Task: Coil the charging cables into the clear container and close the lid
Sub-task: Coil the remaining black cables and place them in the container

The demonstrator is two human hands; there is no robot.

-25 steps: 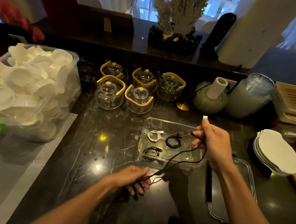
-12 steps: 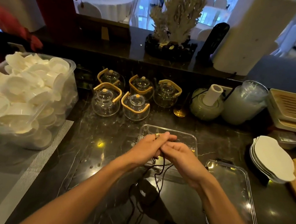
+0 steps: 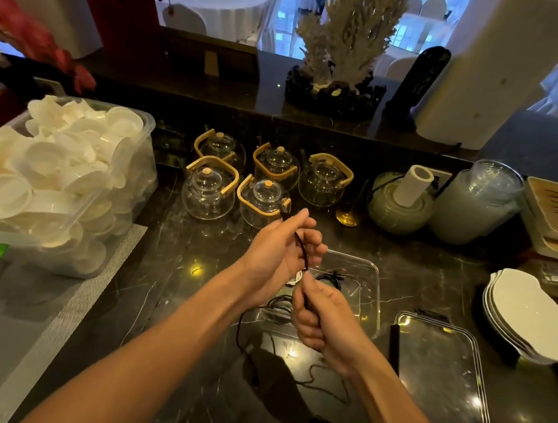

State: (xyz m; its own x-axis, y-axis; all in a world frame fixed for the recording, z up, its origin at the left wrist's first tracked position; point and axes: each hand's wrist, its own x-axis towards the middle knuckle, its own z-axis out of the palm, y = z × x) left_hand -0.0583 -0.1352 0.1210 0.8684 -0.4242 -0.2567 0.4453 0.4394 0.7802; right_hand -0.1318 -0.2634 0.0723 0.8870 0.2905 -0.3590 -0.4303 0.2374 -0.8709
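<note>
A thin black charging cable (image 3: 302, 252) runs between both hands above the dark marble counter. My left hand (image 3: 280, 249) pinches its upper end, the plug poking up past the fingers. My right hand (image 3: 319, 319) is closed around the cable lower down. The loose rest of the cable (image 3: 328, 383) trails over the counter in front of me. Under the hands stands the clear container (image 3: 374, 290), open, with coiled black and white cables inside, partly hidden. Its clear lid (image 3: 443, 366) lies flat to the right.
Several glass teapots (image 3: 266, 189) with wooden handles stand behind the container. A big plastic tub of white cups (image 3: 54, 174) fills the left. White plates (image 3: 528, 313) are stacked at the right, with a jar (image 3: 474, 204) and a green pot (image 3: 400, 203) behind.
My hands, joined over the container half a second ago, have drawn apart: the left rose with the cable end, the right dropped toward me. The camera tilted slightly.
</note>
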